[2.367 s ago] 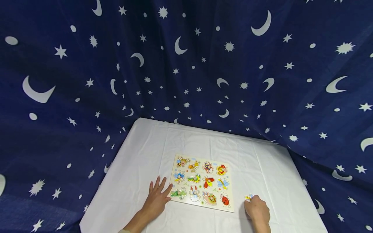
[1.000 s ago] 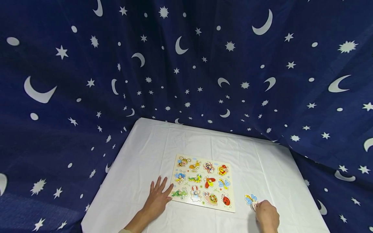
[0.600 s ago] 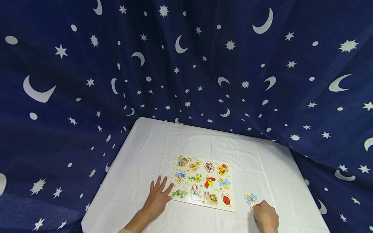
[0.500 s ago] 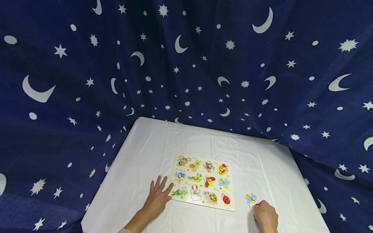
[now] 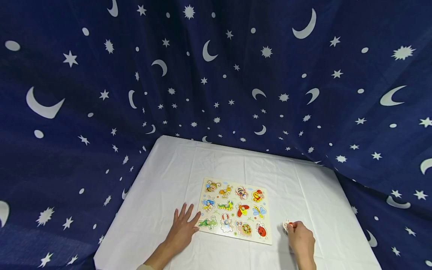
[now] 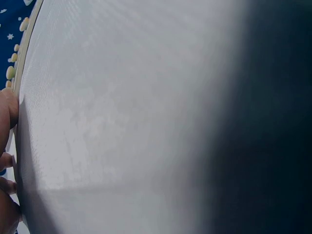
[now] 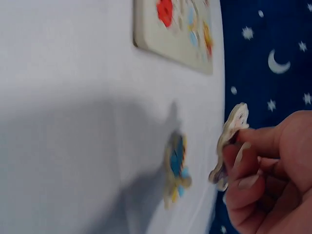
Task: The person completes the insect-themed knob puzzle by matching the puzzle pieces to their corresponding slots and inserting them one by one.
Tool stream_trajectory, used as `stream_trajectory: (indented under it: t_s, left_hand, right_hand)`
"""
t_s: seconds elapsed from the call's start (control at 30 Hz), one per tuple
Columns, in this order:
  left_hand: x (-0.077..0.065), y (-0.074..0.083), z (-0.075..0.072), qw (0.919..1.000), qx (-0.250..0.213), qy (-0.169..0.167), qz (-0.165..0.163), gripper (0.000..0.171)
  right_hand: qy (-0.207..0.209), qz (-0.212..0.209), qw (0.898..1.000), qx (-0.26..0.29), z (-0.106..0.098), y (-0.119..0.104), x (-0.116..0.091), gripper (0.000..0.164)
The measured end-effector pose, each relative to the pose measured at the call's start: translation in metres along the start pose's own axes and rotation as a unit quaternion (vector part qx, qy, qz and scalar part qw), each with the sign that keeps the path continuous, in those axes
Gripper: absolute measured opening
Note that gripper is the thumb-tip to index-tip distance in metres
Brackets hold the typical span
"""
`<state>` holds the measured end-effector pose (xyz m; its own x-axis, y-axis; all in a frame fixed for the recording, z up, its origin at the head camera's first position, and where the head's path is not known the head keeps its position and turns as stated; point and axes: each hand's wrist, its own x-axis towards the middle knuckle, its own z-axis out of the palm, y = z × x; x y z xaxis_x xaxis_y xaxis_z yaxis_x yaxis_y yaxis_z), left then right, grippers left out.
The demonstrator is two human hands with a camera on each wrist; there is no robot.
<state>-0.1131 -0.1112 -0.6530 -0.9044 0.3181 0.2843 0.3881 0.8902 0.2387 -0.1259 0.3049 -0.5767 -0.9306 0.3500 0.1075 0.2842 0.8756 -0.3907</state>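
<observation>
A wooden knob puzzle board (image 5: pixel 251 240) with insect pictures lies on the white cloth. My left hand (image 5: pixel 180 230) is spread flat at its left edge, fingertips on the rim; in the left wrist view, fingers (image 6: pixel 7 109) reach the board's side. My right hand (image 5: pixel 301 240) pinches a ladybug puzzle piece (image 5: pixel 287 225) between thumb and fingers, to the right of the board. The right wrist view has this piece (image 7: pixel 228 141) edge-on and raised off the cloth. Below it lies a blue-winged dragonfly puzzle piece (image 7: pixel 176 163), mostly hidden in the head view.
White cloth (image 5: pixel 216 153) covers the table on all sides of the board. Dark blue curtains (image 5: pixel 216 97) with moons and stars hang behind and at both sides. Several knobbed pieces, such as a green caterpillar (image 5: pixel 225 206), sit in the board.
My right hand first left the dragonfly piece, then took the ladybug piece beside it. Now it has lifted that piece and moved left and away from me, over the dragonfly. My left hand stays put.
</observation>
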Motion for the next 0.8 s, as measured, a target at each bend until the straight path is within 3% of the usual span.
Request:
stream_trajectory:
  t_s: [0.33, 0.63, 0.8]
  left_hand:
    - [0.0, 0.0, 0.0, 1.0, -0.004, 0.006, 0.0, 0.051]
    - [0.0, 0.0, 0.0, 0.9998, -0.002, -0.012, -0.012, 0.051]
    - [0.001, 0.0, 0.001, 1.0, -0.007, 0.002, -0.004, 0.051]
  right_hand:
    - [-0.011, -0.056, 0.998, 0.035, 0.029, -0.04, -0.004, 0.013]
    - [-0.021, -0.084, 0.995, 0.046, 0.038, -0.056, -0.004, 0.014]
    - [-0.023, -0.087, 0.995, 0.043, 0.04, -0.061, -0.003, 0.016]
